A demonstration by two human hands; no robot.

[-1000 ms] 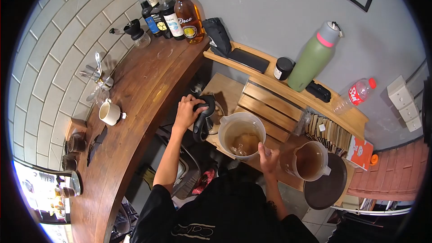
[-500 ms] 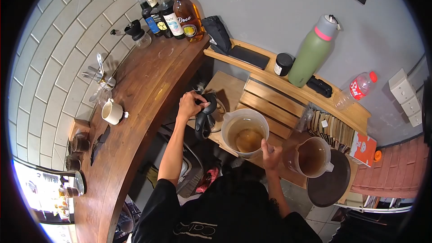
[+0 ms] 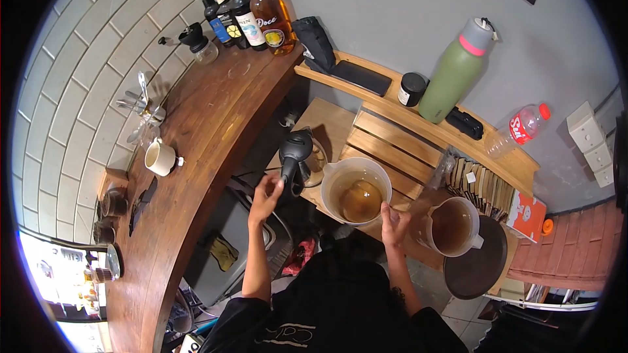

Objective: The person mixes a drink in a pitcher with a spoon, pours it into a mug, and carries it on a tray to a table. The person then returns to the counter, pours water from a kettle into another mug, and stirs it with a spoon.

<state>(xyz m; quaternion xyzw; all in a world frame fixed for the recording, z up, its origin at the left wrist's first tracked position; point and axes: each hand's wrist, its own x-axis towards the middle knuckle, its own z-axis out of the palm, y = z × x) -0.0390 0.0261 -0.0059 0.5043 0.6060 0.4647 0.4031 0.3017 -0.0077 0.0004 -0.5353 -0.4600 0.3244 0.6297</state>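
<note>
A black kettle [image 3: 296, 150] stands at the left end of the low wooden table, its lid closed and its handle toward me. My left hand [image 3: 266, 195] is at the handle's left side, fingers bent; whether it grips the handle is hard to tell. To the right, my right hand [image 3: 394, 224] is closed on the handle of a translucent pitcher [image 3: 356, 191] with brown liquid at its bottom. A second pitcher [image 3: 450, 227] of brown liquid stands farther right, beside a dark round tray [image 3: 475, 258].
The curved wooden counter [image 3: 216, 117] on the left bears bottles [image 3: 268, 16], a grinder [image 3: 198, 44] and a white cup [image 3: 161, 158]. Along the wall, a ledge holds a green flask [image 3: 454, 72], a black jar [image 3: 412, 89] and a plastic bottle [image 3: 517, 132]. Books [image 3: 481, 186] stand at the right.
My left hand has moved from the kettle's lid down toward its handle. My right hand stays on the pitcher, whose liquid has settled.
</note>
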